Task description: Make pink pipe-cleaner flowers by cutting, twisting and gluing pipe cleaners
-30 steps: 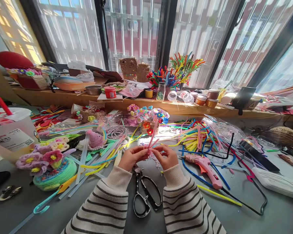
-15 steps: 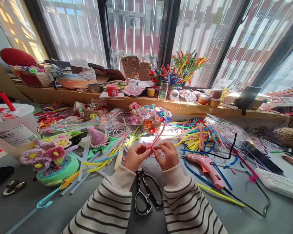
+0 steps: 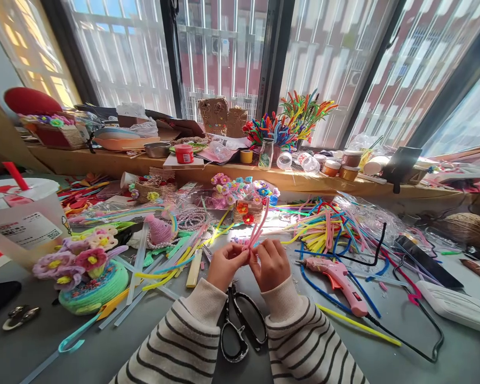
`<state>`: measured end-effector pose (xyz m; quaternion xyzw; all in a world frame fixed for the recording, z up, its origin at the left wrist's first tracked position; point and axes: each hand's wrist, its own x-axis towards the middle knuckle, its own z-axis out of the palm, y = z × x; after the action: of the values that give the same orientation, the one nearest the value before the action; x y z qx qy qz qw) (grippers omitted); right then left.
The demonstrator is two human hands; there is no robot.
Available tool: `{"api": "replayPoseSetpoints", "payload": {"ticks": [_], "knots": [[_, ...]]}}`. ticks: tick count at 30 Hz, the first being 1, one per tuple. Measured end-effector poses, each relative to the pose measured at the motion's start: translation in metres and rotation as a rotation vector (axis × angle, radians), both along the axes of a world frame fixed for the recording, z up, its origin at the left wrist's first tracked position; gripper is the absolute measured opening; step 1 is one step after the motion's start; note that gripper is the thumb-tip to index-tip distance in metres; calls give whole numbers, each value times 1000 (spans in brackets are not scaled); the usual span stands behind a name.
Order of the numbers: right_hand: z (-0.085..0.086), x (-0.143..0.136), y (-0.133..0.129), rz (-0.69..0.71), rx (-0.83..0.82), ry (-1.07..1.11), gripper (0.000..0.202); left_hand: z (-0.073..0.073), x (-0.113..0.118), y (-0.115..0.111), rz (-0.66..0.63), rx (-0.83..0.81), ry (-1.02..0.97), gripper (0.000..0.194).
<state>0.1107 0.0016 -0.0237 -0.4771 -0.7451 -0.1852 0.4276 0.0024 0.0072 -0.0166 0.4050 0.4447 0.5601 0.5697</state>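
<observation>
Pink pipe cleaners are pinched between both hands in the middle of the view, their long ends standing up and leaning right. My left hand grips them at the bent base with thumb and forefinger. My right hand has its fingers curled on the same base from the other side. The fingertips hide how the base is twisted. Below the hands, scissors with black handles lie on the grey table, their blades partly covered. Right of my right hand lies a pink glue gun.
Loose pipe cleaners lie heaped at the right. A small basket of fuzzy flowers stands behind the hands. At the left are a green yarn pot with flowers, clear glue sticks and a drink cup. Jars line the sill.
The view has tilted slightly, so the hands appear a little lower. My right hand's fingers have curled in more and turned around the base of the pink pipe cleaners.
</observation>
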Motion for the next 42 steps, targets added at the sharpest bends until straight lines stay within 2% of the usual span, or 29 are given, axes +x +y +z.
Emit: {"api": "replayPoseSetpoints", "payload": {"ticks": [5, 13, 16, 20, 25, 29, 35, 42], "knots": [[0, -4, -4, 39, -10, -13, 15, -1, -2, 1, 44, -58, -74, 21], [-6, -13, -10, 70, -104, 45, 32, -5, -2, 5, 103, -34, -75, 19], [-6, -11, -7, 147, -119, 177, 34, -1, -3, 3, 111, -29, -107, 19], [-2, -1, 1, 195, -159, 457, 22, 4, -4, 0, 69, -23, -179, 18], [-3, 5, 6, 237, -398, 848, 26, 6, -4, -1, -11, -39, -241, 19], [-6, 3, 8, 158, -405, 903, 29, 4, -3, 0, -72, -71, -251, 20], [-10, 1, 11, 358, -601, 1119, 26, 3, -2, 0, -93, -81, -217, 22], [-7, 7, 9, 314, -582, 1041, 23, 5, -5, 0, -121, -32, -60, 26]]}}
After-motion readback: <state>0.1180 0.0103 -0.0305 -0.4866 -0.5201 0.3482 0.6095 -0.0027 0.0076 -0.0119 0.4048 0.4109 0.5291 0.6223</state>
